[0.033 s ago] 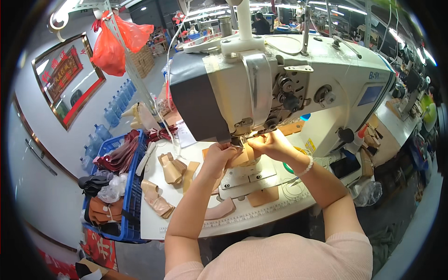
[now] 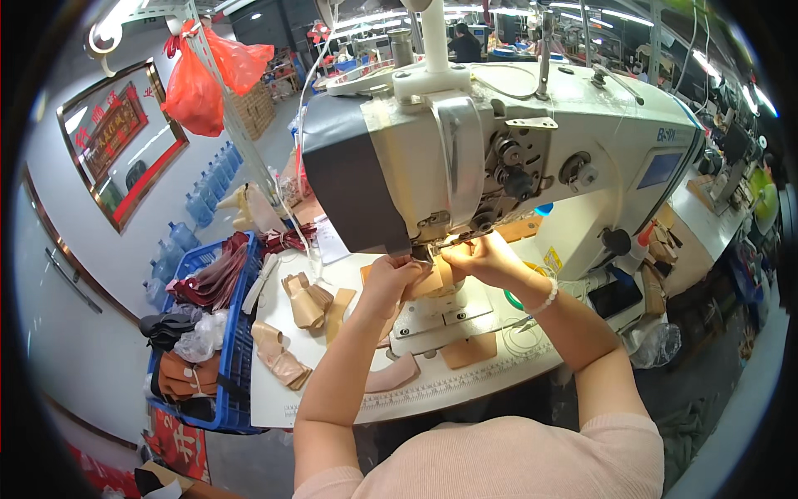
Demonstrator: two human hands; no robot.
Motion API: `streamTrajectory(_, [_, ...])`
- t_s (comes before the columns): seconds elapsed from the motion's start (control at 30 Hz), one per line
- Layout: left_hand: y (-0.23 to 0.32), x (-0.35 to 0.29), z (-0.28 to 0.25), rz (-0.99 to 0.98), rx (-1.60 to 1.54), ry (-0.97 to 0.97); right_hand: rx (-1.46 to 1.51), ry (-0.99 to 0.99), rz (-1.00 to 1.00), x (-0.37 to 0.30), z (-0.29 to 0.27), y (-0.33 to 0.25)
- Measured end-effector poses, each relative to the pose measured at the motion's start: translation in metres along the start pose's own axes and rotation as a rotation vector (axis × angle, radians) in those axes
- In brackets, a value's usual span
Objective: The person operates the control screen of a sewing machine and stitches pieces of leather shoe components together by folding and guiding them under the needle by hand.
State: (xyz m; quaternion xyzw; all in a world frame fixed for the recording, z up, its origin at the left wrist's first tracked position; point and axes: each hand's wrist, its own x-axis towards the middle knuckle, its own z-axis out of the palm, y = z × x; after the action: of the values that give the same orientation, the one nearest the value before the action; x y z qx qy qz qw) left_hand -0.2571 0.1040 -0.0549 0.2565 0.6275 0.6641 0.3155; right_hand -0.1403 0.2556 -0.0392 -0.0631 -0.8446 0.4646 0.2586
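Now, in the head view, two bare hands work close together under a big white sewing machine (image 2: 598,108); the left hand (image 2: 391,279) pinches a tan piece (image 2: 431,285) with its thumb and fingers on the left side; the right hand (image 2: 480,259) pinches the same piece on the right side, with the fingers bent, though some fingertips are hard to see; the tan piece is between the two hands, right by the metal foot (image 2: 426,250) of the machine; I cannot tell if the needle is in it. A bead bracelet (image 2: 546,295) goes around the right wrist.

The white table (image 2: 374,412) has lots of things on it; a pink curved piece (image 2: 393,374) and a flat tan patch (image 2: 470,351) lie near a long ruler strip (image 2: 428,388) at the front; to the left sit a tan bundle (image 2: 307,301) and a pale pink bundle (image 2: 279,356); a black phone-like thing (image 2: 615,295) lies to the right.

Beside the table, on the left, stands a blue basket (image 2: 237,387); it holds dark red strips (image 2: 212,279), brown pieces (image 2: 187,374) and a clear plastic bag (image 2: 199,339); farther back are blue water jugs (image 2: 199,208) in a row and red bags (image 2: 195,91) hanging up.
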Motion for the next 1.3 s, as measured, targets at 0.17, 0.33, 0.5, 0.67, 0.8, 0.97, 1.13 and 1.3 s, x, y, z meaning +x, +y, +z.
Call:
streamTrajectory(0.17, [-0.007,0.004,-0.006,0.008,0.001,-0.062,-0.104,-0.028,-0.037,0.000,-0.002,0.004])
streamTrajectory(0.33, [-0.003,0.001,-0.002,0.009,-0.014,-0.048,-0.120,-0.067,0.033,0.000,-0.005,-0.005])
streamTrajectory(0.5, [-0.005,0.003,0.000,-0.008,-0.038,0.006,-0.070,-0.016,-0.035,0.001,-0.003,-0.001])
streamTrajectory(0.67, [-0.012,0.006,-0.007,0.020,-0.024,-0.079,-0.078,-0.025,-0.063,0.000,0.001,0.012])
streamTrajectory(0.8, [-0.030,0.003,-0.008,0.065,-0.027,0.033,-0.292,0.270,-0.414,-0.024,0.013,0.020])
streamTrajectory(0.97, [-0.039,-0.028,0.007,1.203,0.696,0.186,-0.676,0.247,-0.789,-0.037,0.006,0.033])
streamTrajectory(1.13, [-0.029,-0.023,0.002,1.165,0.606,0.134,-0.786,0.308,-0.938,-0.039,0.003,0.026])
streamTrajectory(1.3, [-0.030,-0.018,-0.004,1.373,0.821,0.097,-0.781,0.319,-0.905,-0.041,0.005,0.028])
